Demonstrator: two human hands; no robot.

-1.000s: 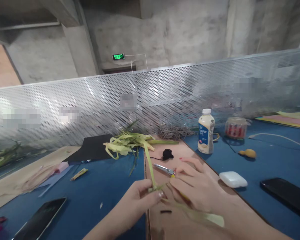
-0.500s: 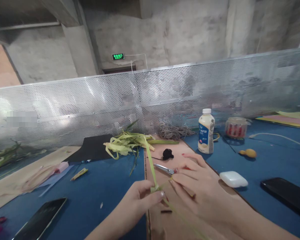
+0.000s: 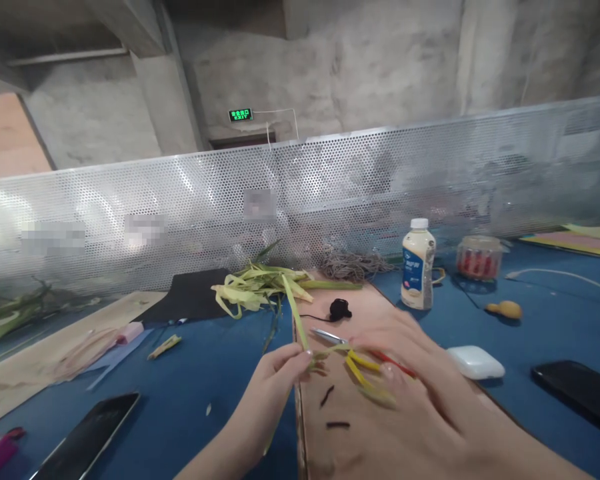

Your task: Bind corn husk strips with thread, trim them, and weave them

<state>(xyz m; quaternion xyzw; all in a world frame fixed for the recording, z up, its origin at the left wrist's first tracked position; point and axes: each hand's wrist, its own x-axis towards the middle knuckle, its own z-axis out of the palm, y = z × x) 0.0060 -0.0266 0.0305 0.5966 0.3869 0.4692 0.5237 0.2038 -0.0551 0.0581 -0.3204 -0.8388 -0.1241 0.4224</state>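
My left hand (image 3: 286, 365) is closed, thumb pressed on a pale green corn husk strip (image 3: 295, 312). One end of the strip rises away from me, and a thin piece runs right from my fingertips toward my right hand. My right hand (image 3: 420, 367), smeared by motion, is over the scissors (image 3: 363, 375), whose red and yellow handles show beside its thumb and fingers. Whether it grips them or the husk is unclear. The scissor blades point left on the brown cardboard (image 3: 330, 460). Beyond them sits a small black tangle of yarn (image 3: 340, 309).
A husk pile (image 3: 257, 287) lies before the perforated metal divider (image 3: 205, 207). On the right are a bottle (image 3: 417, 267), a clear jar (image 3: 479, 259), a small gourd (image 3: 505, 309), a white case (image 3: 475, 362) and a black phone (image 3: 577, 393). Another phone (image 3: 87, 437) lies left.
My right hand has shifted right, uncovering more of the scissor handles. My left hand has moved slightly up and left. A second short dark piece now shows on the cardboard.
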